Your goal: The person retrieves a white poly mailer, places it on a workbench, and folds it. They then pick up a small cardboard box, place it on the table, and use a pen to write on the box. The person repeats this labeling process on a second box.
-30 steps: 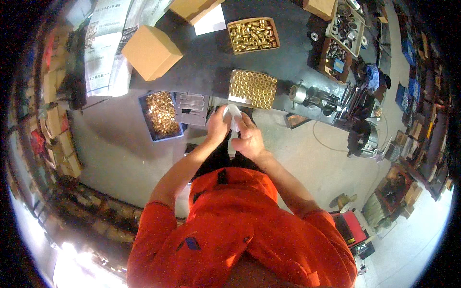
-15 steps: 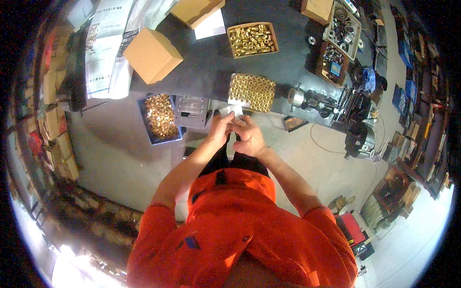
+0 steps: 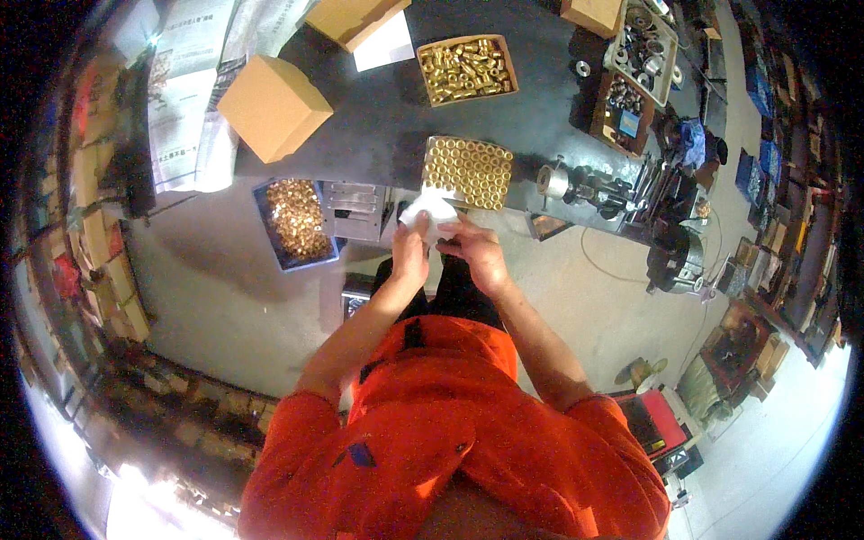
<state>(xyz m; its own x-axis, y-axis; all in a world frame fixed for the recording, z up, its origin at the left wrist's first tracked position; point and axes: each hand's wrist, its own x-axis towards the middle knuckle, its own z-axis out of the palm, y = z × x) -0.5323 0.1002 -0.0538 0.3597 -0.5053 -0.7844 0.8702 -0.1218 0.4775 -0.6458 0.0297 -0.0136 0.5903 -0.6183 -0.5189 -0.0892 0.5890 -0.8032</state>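
Between my hands, in front of my waist, is a crumpled white cloth or tissue [image 3: 432,211]. My left hand [image 3: 411,252] grips it from below, its fingers closed around it. My right hand [image 3: 477,254] is bent beside it, fingers curled at the cloth's right edge; whether they pinch a small part there is too small to make out. Just beyond the cloth, at the table's near edge, stands a shallow box of brass cylindrical fittings [image 3: 468,171] set upright in rows.
An open carton of loose brass fittings [image 3: 468,70] lies farther back. Left are a blue bin of small copper-coloured parts [image 3: 299,219] and a cardboard box [image 3: 274,108]. To the right sit a bench fixture [image 3: 585,187] and a tray of metal parts [image 3: 643,58].
The white cloth has spread out and shows more above my fingers. My hands have drawn slightly apart, the right one shifting a little to the right.
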